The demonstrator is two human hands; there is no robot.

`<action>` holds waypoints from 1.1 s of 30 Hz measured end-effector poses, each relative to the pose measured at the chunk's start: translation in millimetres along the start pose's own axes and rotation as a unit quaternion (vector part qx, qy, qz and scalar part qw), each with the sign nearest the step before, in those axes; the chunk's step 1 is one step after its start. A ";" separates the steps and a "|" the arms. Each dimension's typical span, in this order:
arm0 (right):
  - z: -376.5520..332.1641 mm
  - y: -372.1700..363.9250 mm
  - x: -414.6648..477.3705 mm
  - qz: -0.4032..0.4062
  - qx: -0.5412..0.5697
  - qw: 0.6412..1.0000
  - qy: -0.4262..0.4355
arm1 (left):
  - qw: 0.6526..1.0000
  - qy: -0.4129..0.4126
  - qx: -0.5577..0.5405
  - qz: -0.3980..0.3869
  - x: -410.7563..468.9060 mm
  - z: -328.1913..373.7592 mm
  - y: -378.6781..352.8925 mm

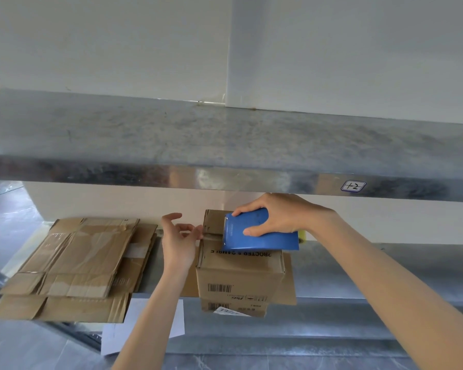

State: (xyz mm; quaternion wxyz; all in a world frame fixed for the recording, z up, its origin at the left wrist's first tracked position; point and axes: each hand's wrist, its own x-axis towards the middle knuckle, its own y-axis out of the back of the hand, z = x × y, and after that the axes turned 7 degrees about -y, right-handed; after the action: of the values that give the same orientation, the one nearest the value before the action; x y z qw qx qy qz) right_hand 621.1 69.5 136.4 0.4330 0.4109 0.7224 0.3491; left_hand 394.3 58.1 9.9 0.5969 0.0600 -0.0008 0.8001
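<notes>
Right forearm (385, 289) and left forearm (150, 316) reach up from the lower edge toward the cardboard box (238, 273), which stands on the metal shelf (358, 268).

The right hand (281, 214) grips the blue tool (262, 237), apparently a tape dispenser, with the thumb on its near edge and the fingers over its far edge. The tool rests on the box top over the flap seam, presumably so tape can be drawn along that seam.

The left hand (179, 241) holds nothing. Its fingers are loosely curved and the fingertips touch the box's upper left edge, probably to steady the box and keep the flaps down.

Left of the box, a stack of flattened cartons (75, 263) overhangs the shelf front. Below and left of the box lies a white sheet (142, 332). Above and to the right of the box, the upper shelf (225, 140) carries a handwritten label (353, 186).
</notes>
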 end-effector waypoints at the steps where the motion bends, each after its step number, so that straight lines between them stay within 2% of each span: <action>1: 0.0 0.0 0.4 -0.001 0.000 1.000 0.000 | 1.000 -0.001 0.011 0.003 -0.3 1.2 -0.4; 9: 1.1 -0.2 -0.1 0.002 -0.006 1.000 0.012 | 0.995 -0.032 0.091 0.018 -1.0 8.1 -3.7; 19: 0.6 -1.4 1.5 0.002 -0.002 1.000 0.013 | 0.979 -0.103 0.174 -0.005 -2.8 2.0 -3.7; 21: 0.3 -1.5 2.1 0.000 0.002 1.000 0.008 | 0.981 -0.097 0.167 -0.006 -3.4 -2.3 -3.6; 26: 0.3 -2.1 2.7 -0.003 0.017 1.000 0.002 | 0.990 0.004 0.140 -0.020 -11.0 -19.3 5.5; 30: 1.4 -2.3 4.5 -0.008 0.022 1.000 0.002 | 0.990 0.006 0.137 0.028 -4.1 -16.3 10.7; 33: 2.1 -2.7 4.9 -0.007 0.022 1.000 -0.002 | 0.988 -0.002 0.154 0.025 -0.9 -14.9 7.5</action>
State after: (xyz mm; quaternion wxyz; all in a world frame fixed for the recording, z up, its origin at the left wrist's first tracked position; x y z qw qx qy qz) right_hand 620.9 73.1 131.5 0.4274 0.4160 0.7320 0.3294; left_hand 386.0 56.2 -4.4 0.5607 0.1527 0.1201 0.8049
